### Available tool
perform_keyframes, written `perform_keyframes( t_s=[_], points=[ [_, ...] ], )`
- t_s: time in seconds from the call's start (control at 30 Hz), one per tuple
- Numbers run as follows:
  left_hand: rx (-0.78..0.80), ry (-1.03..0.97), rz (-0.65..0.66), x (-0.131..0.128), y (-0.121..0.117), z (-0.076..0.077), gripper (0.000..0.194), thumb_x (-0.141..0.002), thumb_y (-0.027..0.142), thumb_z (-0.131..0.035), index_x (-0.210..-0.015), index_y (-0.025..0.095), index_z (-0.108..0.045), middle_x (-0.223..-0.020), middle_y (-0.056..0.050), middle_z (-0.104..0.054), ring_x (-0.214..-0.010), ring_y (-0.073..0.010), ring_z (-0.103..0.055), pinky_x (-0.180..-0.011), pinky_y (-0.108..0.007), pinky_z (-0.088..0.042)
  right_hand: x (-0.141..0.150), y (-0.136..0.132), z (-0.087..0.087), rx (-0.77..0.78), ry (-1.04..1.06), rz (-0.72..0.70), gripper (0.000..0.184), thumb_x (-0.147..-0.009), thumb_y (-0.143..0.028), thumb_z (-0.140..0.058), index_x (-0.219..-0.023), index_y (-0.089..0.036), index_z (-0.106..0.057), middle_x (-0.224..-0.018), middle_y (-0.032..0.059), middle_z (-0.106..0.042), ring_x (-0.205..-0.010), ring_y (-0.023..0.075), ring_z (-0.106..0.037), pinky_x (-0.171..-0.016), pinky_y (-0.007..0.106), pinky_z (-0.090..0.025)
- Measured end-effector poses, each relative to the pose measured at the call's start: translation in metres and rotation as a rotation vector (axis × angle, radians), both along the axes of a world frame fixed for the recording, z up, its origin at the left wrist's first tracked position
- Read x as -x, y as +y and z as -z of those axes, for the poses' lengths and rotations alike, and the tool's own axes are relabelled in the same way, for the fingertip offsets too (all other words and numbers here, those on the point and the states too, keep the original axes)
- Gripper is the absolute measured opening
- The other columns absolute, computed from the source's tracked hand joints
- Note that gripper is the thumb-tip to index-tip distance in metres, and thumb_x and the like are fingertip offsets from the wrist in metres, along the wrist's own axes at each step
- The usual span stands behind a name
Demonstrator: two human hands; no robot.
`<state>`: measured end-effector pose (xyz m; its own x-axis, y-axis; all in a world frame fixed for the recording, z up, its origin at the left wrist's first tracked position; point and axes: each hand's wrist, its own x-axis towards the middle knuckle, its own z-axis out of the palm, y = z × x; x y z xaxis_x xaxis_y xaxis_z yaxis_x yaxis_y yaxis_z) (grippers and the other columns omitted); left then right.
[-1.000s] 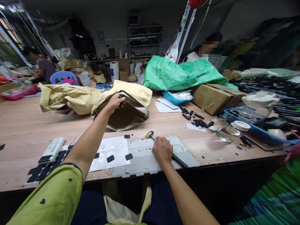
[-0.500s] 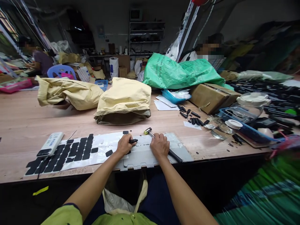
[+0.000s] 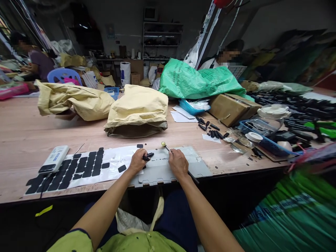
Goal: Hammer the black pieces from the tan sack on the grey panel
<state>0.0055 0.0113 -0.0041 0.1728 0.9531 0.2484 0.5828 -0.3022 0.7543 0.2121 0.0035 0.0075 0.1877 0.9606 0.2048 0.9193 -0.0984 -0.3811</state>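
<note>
Head view: my left hand [image 3: 138, 161] is closed on small black pieces [image 3: 150, 155]; my fingers cover their near ends, so their number cannot be told. My right hand [image 3: 178, 162] wraps the hammer [image 3: 168, 149], hiding the middle of its length; the metal neck and head show beyond the knuckles, the black handle below. Contents of the cream bag [image 3: 139, 105] are lost in its dark mouth, and the green striped sack [image 3: 283, 213] is cut off at lower right. One second earlier, my left hand is at that bag's mouth; now it is back near the table edge, and the hammer head shows more end-on than half a second ago. The pieces project from the left grip toward the hammer, over the left part of the grey board [image 3: 157, 174], just beside my right hand but apart from it.
</note>
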Motion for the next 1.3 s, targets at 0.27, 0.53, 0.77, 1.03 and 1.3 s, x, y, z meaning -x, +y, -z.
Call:
perform_keyframes(
  t_s=[0.27, 0.53, 0.77, 1.03, 1.3],
  points=[
    [-0.023, -0.042, 0.058, 0.001, -0.002, -0.005, 0.025, -0.069, 0.009, -0.056, -0.063, 0.02, -0.035, -0.078, 0.0, -0.057, -0.078, -0.016, -0.051, -0.071, -0.027, -0.038, 0.011, -0.03, -0.008, -0.057, 0.366, -0.1, 0.026, -0.089, -0.028, -0.046, -0.094, -0.02, -0.07, -0.089, 0.0059, -0.068, -0.083, 0.0198, -0.059, -0.074, 0.029, -0.042],
    [-0.003, -0.118, 0.078, 0.003, 0.001, -0.003, 0.024, -0.065, 0.008, -0.055, -0.062, 0.02, -0.035, -0.085, -0.002, -0.063, -0.082, -0.0169, -0.056, -0.077, -0.03, -0.041, 0.022, -0.038, -0.011, -0.077, 0.346, -0.115, 0.027, -0.088, -0.027, -0.045, -0.094, -0.02, -0.07, -0.089, 0.0063, -0.067, -0.083, 0.0196, -0.06, -0.074, 0.028, -0.042],
    [0.102, -0.181, 0.058, 0.005, 0.003, 0.001, 0.024, -0.066, 0.012, -0.062, -0.065, 0.02, -0.04, -0.089, -0.001, -0.067, -0.082, -0.0156, -0.058, -0.078, -0.029, -0.044, 0.029, -0.041, -0.018, -0.137, 0.306, -0.128, 0.026, -0.09, -0.027, -0.045, -0.096, -0.02, -0.069, -0.088, 0.0054, -0.066, -0.08, 0.0184, -0.06, -0.072, 0.027, -0.042],
    [0.118, -0.201, 0.035, 0.004, 0.004, 0.004, 0.023, -0.068, 0.012, -0.064, -0.064, 0.019, -0.042, -0.088, -0.001, -0.068, -0.083, -0.0154, -0.06, -0.079, -0.03, -0.046, 0.031, -0.045, -0.007, -0.124, 0.257, -0.115, 0.026, -0.091, -0.026, -0.045, -0.097, -0.019, -0.069, -0.09, 0.006, -0.066, -0.082, 0.0189, -0.059, -0.071, 0.027, -0.041],
    [0.105, -0.19, 0.038, 0.003, 0.003, 0.0, 0.021, -0.066, 0.01, -0.064, -0.064, 0.019, -0.044, -0.087, 0.0, -0.068, -0.08, -0.015, -0.06, -0.075, -0.028, -0.045, 0.039, -0.045, -0.019, -0.151, 0.285, -0.146, 0.027, -0.092, -0.028, -0.044, -0.1, -0.019, -0.068, -0.091, 0.0064, -0.067, -0.083, 0.019, -0.06, -0.074, 0.027, -0.042]
  ],
)
